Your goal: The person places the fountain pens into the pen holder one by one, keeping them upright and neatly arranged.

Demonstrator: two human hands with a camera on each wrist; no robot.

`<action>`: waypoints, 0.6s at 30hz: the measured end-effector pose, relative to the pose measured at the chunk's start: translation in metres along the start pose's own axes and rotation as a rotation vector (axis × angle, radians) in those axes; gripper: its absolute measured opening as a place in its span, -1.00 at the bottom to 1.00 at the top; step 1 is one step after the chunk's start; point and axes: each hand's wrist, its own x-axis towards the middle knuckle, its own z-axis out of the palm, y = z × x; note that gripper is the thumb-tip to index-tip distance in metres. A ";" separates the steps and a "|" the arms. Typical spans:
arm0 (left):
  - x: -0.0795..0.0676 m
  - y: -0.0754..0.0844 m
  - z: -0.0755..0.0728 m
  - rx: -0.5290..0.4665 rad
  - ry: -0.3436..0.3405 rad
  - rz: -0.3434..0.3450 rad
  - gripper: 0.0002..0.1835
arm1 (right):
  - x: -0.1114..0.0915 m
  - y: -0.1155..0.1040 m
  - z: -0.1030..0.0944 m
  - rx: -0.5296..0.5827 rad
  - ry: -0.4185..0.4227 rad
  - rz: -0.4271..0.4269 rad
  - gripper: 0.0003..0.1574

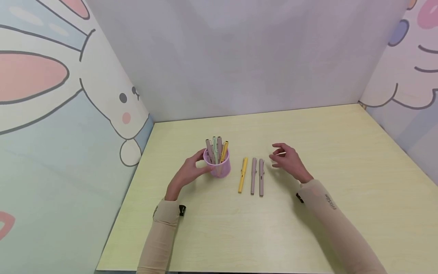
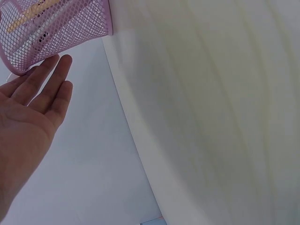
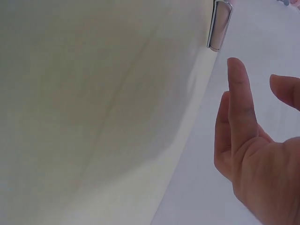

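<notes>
A pink mesh pen cup (image 1: pixel 226 168) stands on the table, holding several pens (image 1: pixel 215 148) in mauve, mint and yellow. My left hand (image 1: pixel 189 172) holds the cup from its left side, thumb across the front and fingers behind. In the left wrist view, fingertips lie along the mesh wall (image 2: pixel 79 28). Right of the cup lie a yellow pen (image 1: pixel 243 175) and two mauve pens (image 1: pixel 253 176), roughly parallel. Beyond them, my right hand (image 1: pixel 289 161) hovers with loosely bent fingers and nothing in its grasp. A mauve pen's clip end (image 3: pixel 219 26) shows past its fingertips in the right wrist view.
The pale wood-grain table (image 1: pixel 291 236) meets a plain light wall (image 1: pixel 239 57) at the back. Side walls (image 1: pixel 85 152) with cartoon drawings flank it. Small black clips (image 1: pixel 182 210) sit at both sleeve cuffs.
</notes>
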 end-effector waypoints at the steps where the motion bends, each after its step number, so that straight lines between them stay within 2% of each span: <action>1: 0.000 0.000 0.000 0.000 0.000 -0.001 -0.13 | -0.001 0.000 0.000 -0.001 -0.012 0.008 -0.28; 8: 0.000 0.000 0.000 -0.003 -0.004 -0.007 -0.13 | 0.000 0.004 -0.001 -0.027 -0.081 0.048 -0.27; 18: 0.000 0.001 -0.001 -0.003 -0.005 -0.005 -0.12 | 0.001 0.005 0.002 -0.070 -0.136 0.131 -0.25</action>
